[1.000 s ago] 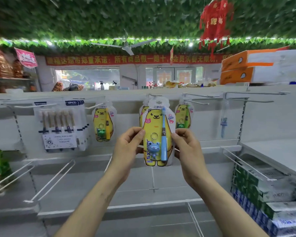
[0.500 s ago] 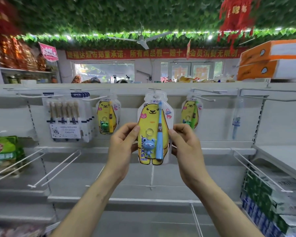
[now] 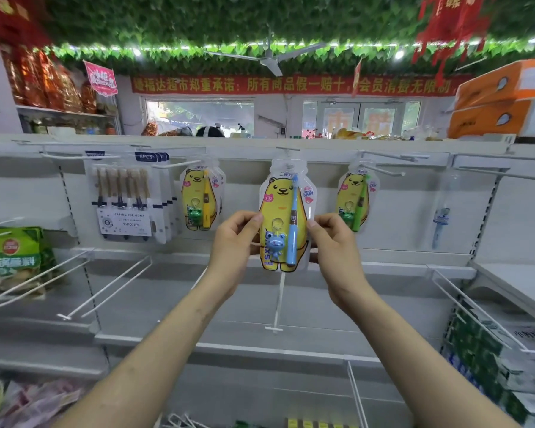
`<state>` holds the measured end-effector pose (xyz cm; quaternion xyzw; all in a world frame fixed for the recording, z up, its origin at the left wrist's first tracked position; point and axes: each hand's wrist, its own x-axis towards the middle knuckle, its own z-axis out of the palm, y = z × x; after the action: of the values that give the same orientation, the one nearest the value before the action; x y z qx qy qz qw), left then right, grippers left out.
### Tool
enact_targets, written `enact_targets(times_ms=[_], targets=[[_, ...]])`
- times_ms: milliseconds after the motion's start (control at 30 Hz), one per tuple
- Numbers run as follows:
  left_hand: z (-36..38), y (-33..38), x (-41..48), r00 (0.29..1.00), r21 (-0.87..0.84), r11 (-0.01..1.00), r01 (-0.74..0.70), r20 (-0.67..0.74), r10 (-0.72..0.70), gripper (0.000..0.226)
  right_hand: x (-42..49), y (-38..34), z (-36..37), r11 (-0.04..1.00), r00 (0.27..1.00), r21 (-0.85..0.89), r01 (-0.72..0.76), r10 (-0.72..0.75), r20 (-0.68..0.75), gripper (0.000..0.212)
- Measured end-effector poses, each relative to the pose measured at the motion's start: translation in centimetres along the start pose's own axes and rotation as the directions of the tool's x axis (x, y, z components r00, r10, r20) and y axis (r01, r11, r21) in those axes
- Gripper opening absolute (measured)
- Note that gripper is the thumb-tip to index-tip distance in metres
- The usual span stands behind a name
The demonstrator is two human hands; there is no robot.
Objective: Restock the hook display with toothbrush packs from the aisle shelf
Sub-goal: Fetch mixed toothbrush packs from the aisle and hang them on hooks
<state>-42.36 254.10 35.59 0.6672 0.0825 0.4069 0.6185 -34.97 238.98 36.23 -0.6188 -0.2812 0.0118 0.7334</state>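
Shelf wall [image 3: 414,217]: white, hooks up top
Pack [image 3: 286,216]: yellow bear toothbrush pack, upright, centre
L hand [image 3: 233,242]: pinching pack's left edge
R hand [image 3: 334,245]: pinching right edge

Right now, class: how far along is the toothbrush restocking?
Done: the yellow-brush pack and green-brush pack hang on hooks. In hand: left hand and right hand pinch the blue-brush pack under the middle hook; seated or not, unclear. Left: the far-right hook looks bare.

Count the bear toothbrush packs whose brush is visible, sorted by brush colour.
yellow-brush pack: 1
blue-brush pack: 1
green-brush pack: 1
Total: 3
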Motion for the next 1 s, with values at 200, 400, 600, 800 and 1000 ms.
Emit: enact_targets(times_ms=[200,400,600,800,1000], targets=[[0.7,-2.2,5.7,0.999,0.19,0.981,0.024,0.029,-0.03,0.022,5.0,1.5,1.0,0.992,0.995,-0.085,-0.094,0.091,-0.042,0.016],[1.5,-4.3,10.7,0.997,0.295,0.955,0.042,0.042,-0.057,0.023,9.8,2.7,2.0,0.966,0.973,-0.119,-0.23,0.224,-0.059,0.019],[1.1,-6.4,12.5,0.998,0.327,0.945,-0.023,0.062,0.003,0.028,11.6,4.2,2.1,0.96,0.965,-0.11,-0.256,0.248,-0.088,0.021],[0.2,-6.3,11.5,0.992,0.344,0.931,-0.124,0.071,0.106,0.015,11.0,5.6,1.3,0.957,0.962,-0.14,-0.255,0.237,-0.133,0.025],[0.5,-6.5,8.2,0.944,0.477,0.823,-0.309,0.046,0.328,0.008,8.3,6.1,-1.5,0.933,0.961,-0.264,-0.244,0.196,-0.194,0.009]])
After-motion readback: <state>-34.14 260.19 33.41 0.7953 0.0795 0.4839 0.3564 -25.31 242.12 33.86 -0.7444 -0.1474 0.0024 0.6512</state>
